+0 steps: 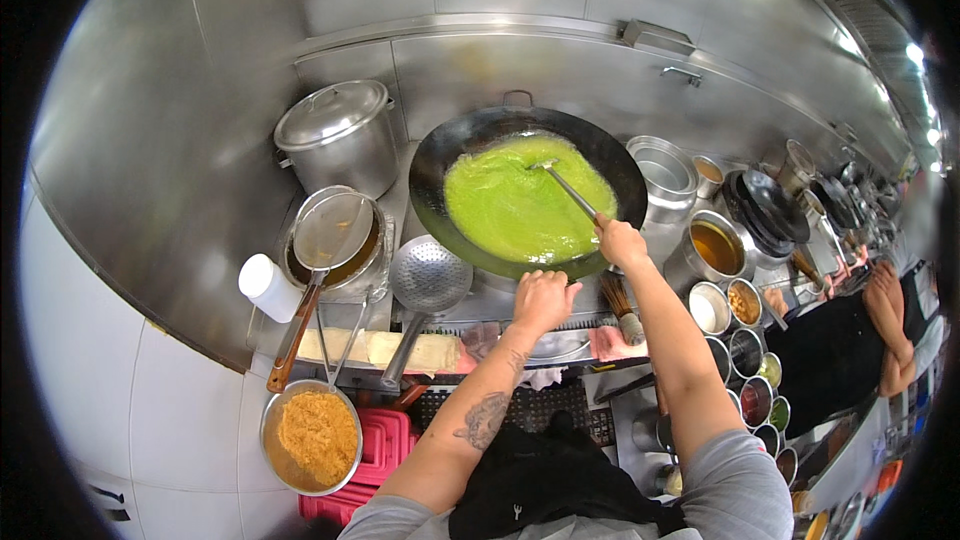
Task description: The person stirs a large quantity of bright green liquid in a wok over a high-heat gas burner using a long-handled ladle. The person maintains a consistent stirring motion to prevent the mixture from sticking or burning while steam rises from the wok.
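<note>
A large black wok (435,191) stands in front of me, holding a bright green liquid (517,202). My right hand (621,241) is closed around the long metal handle of a wok ladle or spatula (574,191). The tool's head sits partly in the green liquid, so its shape is not plain. At the wok's near rim, my left hand (545,300) grips the edge, where a near handle would be hidden by the fingers. A loop handle (517,96) rises from the far rim. Close to my left hand lies a perforated metal skimmer (431,274).
Left are a lidded stockpot (341,135), a fine-mesh strainer (334,236) over a pot, a white plastic container (266,289) and a bowl of orange-brown crumbs (315,439). Rightward stand a bamboo brush (621,304), a pot of amber liquid (716,247), seasoning tins (709,309) and another person (825,352).
</note>
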The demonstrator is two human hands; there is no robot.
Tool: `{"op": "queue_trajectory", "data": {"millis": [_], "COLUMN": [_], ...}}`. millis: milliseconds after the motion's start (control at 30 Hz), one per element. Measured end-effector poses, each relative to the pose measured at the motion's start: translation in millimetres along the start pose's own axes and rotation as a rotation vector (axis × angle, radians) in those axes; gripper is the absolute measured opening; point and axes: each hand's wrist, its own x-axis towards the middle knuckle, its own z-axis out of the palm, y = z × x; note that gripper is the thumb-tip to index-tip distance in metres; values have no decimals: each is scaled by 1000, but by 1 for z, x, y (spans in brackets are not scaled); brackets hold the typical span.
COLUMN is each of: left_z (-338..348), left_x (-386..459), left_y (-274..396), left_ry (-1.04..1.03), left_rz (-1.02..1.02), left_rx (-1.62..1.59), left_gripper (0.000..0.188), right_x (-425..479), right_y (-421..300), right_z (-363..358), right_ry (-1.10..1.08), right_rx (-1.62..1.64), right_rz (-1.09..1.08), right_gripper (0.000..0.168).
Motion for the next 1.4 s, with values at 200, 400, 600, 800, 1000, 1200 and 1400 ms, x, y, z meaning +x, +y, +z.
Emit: {"op": "queue_trajectory", "data": {"millis": [200,400,600,800,1000,1200,1400], "left_z": [-2,0,4,4,2,5,1], "left_x": [-2,-1,0,1,4,4,7], "left_y": [0,-1,-6,-8,-4,-4,0], "left_ry": [5,-1,40,24,-4,28,122], "left_rz": [2,21,67,68,50,52,51], "left_rx": [12,29,52,68,90,91,79], "left_gripper": [42,41,42,41,43,45,48], "right_x": [-68,-137,-195,-231,-236,-196,-133], "right_y": [25,47,48,60,45,24,8], "right_z": [-35,-66,-109,-150,-166,-109,-52], "right_ry": [-106,-134,-199,-121,-92,-173,-147], "right_rx": [-92,-109,-38,153,297,261,317], "right_rz": [31,10,38,-42,-116,-26,-97], "right_gripper": [45,45,45,39,32,34,36]}}
